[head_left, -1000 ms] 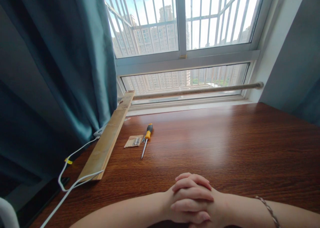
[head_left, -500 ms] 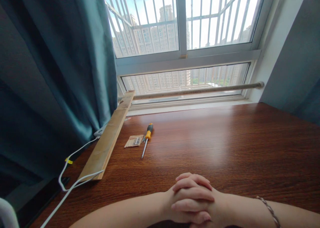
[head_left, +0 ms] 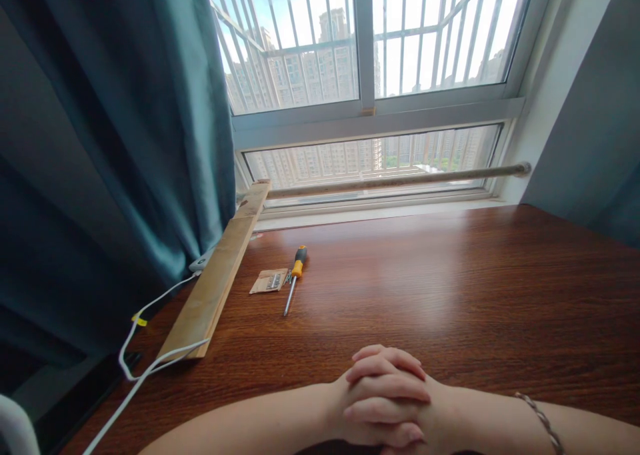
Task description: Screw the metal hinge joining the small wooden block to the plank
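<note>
While I watch remotely, left hand (head_left: 356,426) and right hand (head_left: 434,412) sit interlaced at bottom centre, fingers curled, each holding the other.
I log the screwdriver (head_left: 298,266) left of centre, beside a paper packet (head_left: 263,282) on the glossy brown table (head_left: 425,322). Far edge runs along the white sill (head_left: 390,214) below the barred window (head_left: 367,105), top centre; wooden board (head_left: 215,275) and white cable (head_left: 125,402) bound the left, near the blue curtain (head_left: 165,108). Widest room for moving: screwdriver to right edge.
</note>
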Tool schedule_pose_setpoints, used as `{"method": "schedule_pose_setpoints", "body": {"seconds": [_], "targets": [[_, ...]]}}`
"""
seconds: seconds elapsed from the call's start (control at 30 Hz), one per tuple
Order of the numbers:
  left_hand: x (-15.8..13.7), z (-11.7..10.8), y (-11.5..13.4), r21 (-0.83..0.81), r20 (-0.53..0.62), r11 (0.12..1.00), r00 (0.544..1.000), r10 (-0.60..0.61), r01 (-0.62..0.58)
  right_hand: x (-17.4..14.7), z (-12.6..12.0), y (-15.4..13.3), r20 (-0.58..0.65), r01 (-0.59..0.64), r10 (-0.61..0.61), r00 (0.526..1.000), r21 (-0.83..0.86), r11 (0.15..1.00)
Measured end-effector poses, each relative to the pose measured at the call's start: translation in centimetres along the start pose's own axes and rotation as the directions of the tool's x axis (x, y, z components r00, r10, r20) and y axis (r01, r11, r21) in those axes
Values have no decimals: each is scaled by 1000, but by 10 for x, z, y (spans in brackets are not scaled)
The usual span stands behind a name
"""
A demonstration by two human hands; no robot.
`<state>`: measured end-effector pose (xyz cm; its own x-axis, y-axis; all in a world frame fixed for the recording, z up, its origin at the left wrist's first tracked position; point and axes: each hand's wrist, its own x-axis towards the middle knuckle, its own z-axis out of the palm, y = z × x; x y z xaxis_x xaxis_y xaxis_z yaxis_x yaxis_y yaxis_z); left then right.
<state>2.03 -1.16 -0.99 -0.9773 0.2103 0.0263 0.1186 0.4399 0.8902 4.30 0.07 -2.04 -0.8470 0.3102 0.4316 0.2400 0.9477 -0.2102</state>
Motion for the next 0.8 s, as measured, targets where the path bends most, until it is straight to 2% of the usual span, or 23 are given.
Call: {"method": "schedule_pose_setpoints", "body": {"seconds": [0.13,0.33,0.57,0.8], "targets": [[0,-5,0,20,36,1000,999,9,-10,1,-2,0,1,0,0,1000,40,999],[0,-5,2,-30,-1,1000,1000,1,-1,1,0,0,-25,15,-13,1000,56,998],[11,-3,0,-6,68,999,997,-37,37,1,-3,0,7,7,-7,1000,13,1000],[-1,-5,8,-46,-6,998,999,-40,40,1,-2,-1,6,-15,15,1000,7,1000]]}}
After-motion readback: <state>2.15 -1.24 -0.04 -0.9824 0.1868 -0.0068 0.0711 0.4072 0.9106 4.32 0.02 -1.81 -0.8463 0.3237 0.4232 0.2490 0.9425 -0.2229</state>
